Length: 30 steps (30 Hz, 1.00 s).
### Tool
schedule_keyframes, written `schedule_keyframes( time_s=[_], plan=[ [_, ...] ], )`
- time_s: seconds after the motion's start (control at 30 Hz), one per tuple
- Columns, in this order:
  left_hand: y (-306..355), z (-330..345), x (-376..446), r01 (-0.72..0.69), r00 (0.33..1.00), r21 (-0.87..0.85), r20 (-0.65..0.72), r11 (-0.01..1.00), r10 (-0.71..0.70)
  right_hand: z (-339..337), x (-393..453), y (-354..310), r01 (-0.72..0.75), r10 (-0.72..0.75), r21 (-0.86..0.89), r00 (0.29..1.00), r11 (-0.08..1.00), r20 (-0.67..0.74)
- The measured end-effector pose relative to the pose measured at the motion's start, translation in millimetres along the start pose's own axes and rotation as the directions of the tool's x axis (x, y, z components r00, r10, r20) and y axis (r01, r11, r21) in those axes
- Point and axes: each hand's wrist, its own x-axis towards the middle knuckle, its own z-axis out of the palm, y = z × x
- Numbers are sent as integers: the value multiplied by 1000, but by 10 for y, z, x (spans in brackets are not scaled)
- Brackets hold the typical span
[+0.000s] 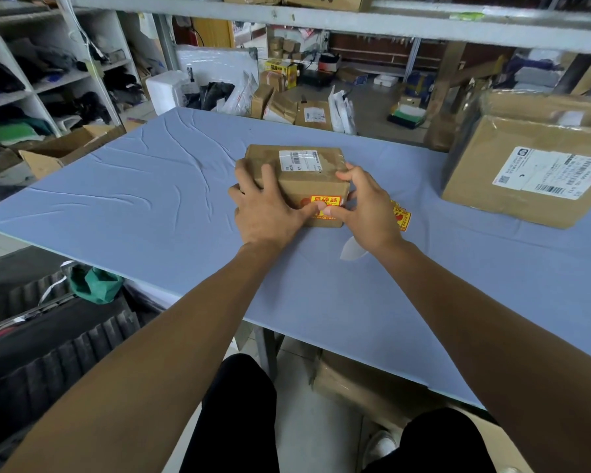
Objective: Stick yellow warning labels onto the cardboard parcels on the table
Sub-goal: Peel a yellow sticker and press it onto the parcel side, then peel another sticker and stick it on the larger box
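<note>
A small cardboard parcel [307, 179] sits mid-table with a white shipping label on top. A yellow warning label [325, 200] with red characters is on its near side face. My left hand [267, 206] wraps the parcel's left side, thumb pressing on the yellow label. My right hand [365, 206] holds the right corner, its thumb also on the label. More yellow labels [401, 216] lie on the table just right of my right hand. A large cardboard parcel [526, 179] with a white shipping label rests at the right.
The table [151, 199] has a wrinkled blue cover. A white backing scrap [352, 249] lies near my right wrist. Shelves of clothing stand at the left, an open carton [62, 151] by the table's left edge, and parcels and bags on the floor beyond.
</note>
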Motion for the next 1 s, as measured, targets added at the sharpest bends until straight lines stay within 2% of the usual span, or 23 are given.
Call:
schedule_keyframes(
  time_s=[0.33,0.5,0.53,0.6,0.67,0.7,0.73,0.8,0.83,0.87,0.93,1.0],
  plan=[
    [-73,0,25,-41,997,28,68,999,39,-1,-29,-15,-27,28,-15,999,1000,40],
    [-119,-131,96,-103,975,35,202,994,94,-163,-14,-108,-49,55,-43,990,998,129],
    [-122,-155,73,-108,978,93,186,990,89,-213,-46,-120,-51,58,-51,985,997,162],
    [-116,-197,-58,-91,996,227,34,970,85,-315,-185,-98,-70,87,-87,972,994,219],
    [-110,-233,-240,-133,985,260,-76,956,157,-392,-371,-5,-131,150,-101,965,986,215],
    [-95,-238,-341,-197,978,207,-30,958,207,-416,-462,58,-161,181,-104,958,982,223],
    [-58,-227,-438,-260,964,104,83,960,252,-437,-541,104,-165,192,-125,949,978,251],
    [39,-149,-609,-334,860,-78,382,939,338,-450,-646,139,-81,138,-203,949,976,285],
    [98,-105,-674,-361,807,-120,458,925,374,-439,-674,122,-40,102,-227,957,973,273],
    [157,-50,-717,-377,780,-145,483,915,398,-433,-702,80,-37,99,-241,963,970,251],
    [286,23,-803,-392,768,-197,468,899,438,-423,-764,37,-75,122,-222,971,972,206],
    [384,36,-894,-335,797,-288,422,897,432,-419,-837,64,-164,182,-140,974,976,131]
  ],
)
